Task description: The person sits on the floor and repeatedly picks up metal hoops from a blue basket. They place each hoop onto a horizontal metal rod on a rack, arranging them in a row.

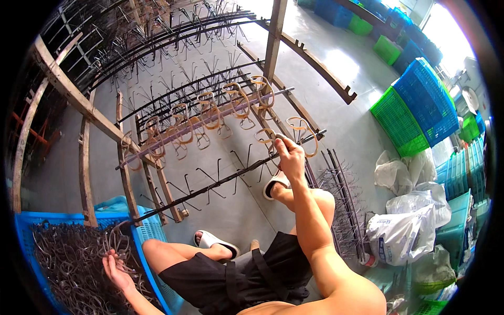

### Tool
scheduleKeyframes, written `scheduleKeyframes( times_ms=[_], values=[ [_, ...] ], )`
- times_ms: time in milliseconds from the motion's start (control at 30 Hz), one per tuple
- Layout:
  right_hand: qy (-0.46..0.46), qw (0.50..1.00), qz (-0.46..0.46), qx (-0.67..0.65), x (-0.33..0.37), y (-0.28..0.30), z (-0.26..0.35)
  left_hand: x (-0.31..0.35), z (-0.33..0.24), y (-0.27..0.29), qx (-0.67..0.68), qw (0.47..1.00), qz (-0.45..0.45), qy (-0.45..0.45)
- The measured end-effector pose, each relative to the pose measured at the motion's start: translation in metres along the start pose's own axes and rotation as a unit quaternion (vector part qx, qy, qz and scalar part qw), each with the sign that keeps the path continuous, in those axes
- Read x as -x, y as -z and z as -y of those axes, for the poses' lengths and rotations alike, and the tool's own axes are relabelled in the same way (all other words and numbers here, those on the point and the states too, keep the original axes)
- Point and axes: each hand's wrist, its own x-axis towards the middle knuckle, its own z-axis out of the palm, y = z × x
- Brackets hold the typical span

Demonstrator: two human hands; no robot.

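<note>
The right hand (289, 156) seemed pinched shut on a tan curved loop (264, 129) at the black hooked metal bar (226, 184); the left hand (119, 271), half-curled, met dark curved pieces (68, 257) in the blue plastic basket (58, 215), its hold unclear. Loop-hanging seemed underway, next calling for steady seating on a hook.

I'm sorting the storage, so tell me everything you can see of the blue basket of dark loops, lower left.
The basket is bright blue, seemingly plastic, with a rim and openwork visible in its right wall. It stands upright at the person's left, its near end out of view. A tangled heap of dark loops fills much of it. The left hand is at the heap, fingers by the loops; whether they grip any is unclear. One end of a hooked bar lies by its right rim.
</note>
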Motion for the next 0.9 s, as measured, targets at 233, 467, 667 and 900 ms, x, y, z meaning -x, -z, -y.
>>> scheduleKeyframes(
  times_ms=[233,467,667,900],
  values=[
    [-0.044,0.996,0.023,-0.068,-0.020,0.005,0.005,0.023,-0.016,-0.018,0.016,0.996,0.057,-0.065],
    [0.178,0.898,-0.057,0.398,0.022,-0.005,0.023,0.049,-0.023,-0.013,0.094,0.991,-0.030,-0.088],
    [0.163,0.954,0.247,0.047,0.157,-0.105,0.085,0.073,-0.026,-0.006,0.110,0.984,0.024,-0.138],
    [0.264,0.770,0.577,-0.067,0.235,-0.228,0.073,0.091,-0.039,0.004,0.214,0.961,0.123,-0.125]
  ],
)
